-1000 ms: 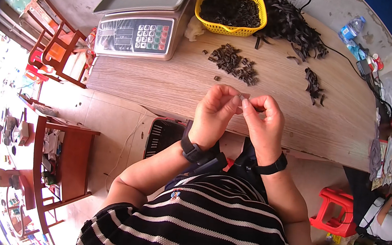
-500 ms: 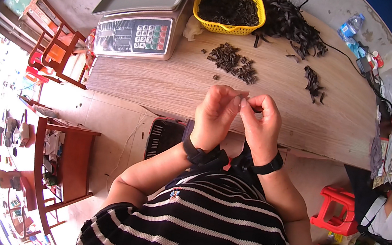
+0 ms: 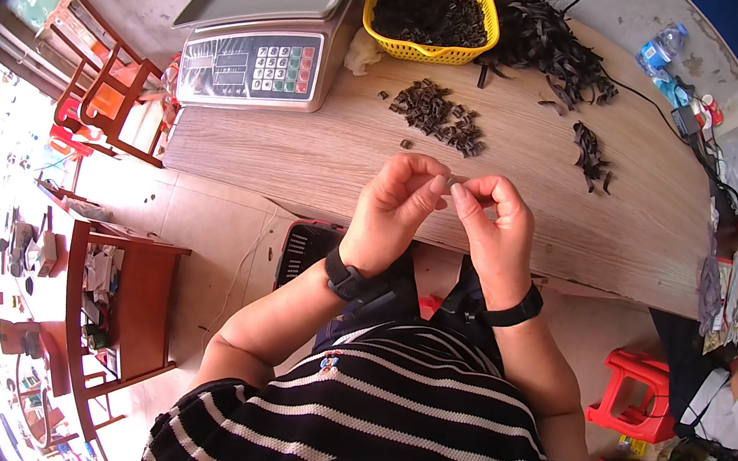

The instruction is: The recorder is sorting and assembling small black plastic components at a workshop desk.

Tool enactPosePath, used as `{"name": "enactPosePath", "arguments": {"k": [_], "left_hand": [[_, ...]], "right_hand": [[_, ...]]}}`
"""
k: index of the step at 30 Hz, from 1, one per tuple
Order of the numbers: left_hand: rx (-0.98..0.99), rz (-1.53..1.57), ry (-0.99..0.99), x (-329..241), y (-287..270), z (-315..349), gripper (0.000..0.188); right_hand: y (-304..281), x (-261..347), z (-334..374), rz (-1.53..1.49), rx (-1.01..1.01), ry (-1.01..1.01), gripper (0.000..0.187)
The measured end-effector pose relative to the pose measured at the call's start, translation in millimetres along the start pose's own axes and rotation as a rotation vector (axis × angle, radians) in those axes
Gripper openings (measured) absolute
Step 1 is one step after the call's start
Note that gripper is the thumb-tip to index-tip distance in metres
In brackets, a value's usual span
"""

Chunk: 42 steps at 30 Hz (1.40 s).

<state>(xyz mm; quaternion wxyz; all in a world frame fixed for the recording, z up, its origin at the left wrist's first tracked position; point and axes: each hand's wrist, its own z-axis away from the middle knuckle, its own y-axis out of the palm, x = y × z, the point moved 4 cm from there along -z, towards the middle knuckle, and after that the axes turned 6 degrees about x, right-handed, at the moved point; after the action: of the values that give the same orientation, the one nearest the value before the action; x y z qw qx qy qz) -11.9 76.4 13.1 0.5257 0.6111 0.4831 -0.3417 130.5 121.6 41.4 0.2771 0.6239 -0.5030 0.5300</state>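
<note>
My left hand (image 3: 394,204) and my right hand (image 3: 498,228) meet over the near edge of the table, thumbs and fingers pinched with the tips almost touching. Whatever lies between the fingertips is too small to make out. Just beyond them is a loose pile of short, dark folded pieces (image 3: 437,113), with one stray piece (image 3: 406,144) beside it. To the right lies a small bunch of dark strips (image 3: 589,158). A yellow plastic basket (image 3: 427,53) at the back holds many small dark pieces, and a large heap of long dark strips (image 3: 555,49) is next to it.
A grey weighing scale (image 3: 250,68) stands at the back left of the wooden table (image 3: 322,163). A water bottle (image 3: 661,50), a black cable and an adapter (image 3: 686,122) lie at the right. A red stool (image 3: 633,395) and another person (image 3: 735,414) are at the right.
My fingertips have drawn slightly apart, and the left hand and wrist have shifted a little to the left. The piles and basket look the same.
</note>
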Motion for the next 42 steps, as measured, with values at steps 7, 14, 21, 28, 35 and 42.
{"name": "enactPosePath", "arguments": {"k": [7,14,21,28,35,42], "left_hand": [[0.172,0.539,-0.224,11.4,0.5,-3.0,0.013],[0.189,0.734,-0.384,15.9,-4.6,3.7,0.010],[0.158,0.651,-0.349,10.9,-4.4,2.1,0.007],[0.150,0.829,-0.276,15.4,2.4,0.9,0.015],[0.279,0.872,-0.108,14.7,16.4,3.1,0.018],[0.355,0.465,-0.124,-1.2,5.5,-7.6,0.014]], "right_hand": [[0.1,8.4,1.8,0.226,-0.007,-0.169,0.015],[0.7,25.2,5.0,0.774,-0.002,-0.582,0.026],[-3.0,29.3,6.0,0.846,-0.004,-0.606,0.026],[-6.5,16.0,5.4,0.277,-0.031,-0.300,0.019],[-6.7,12.2,5.6,0.231,0.024,-0.326,0.019],[-10.6,17.0,5.1,0.178,0.061,-0.365,0.021]]}}
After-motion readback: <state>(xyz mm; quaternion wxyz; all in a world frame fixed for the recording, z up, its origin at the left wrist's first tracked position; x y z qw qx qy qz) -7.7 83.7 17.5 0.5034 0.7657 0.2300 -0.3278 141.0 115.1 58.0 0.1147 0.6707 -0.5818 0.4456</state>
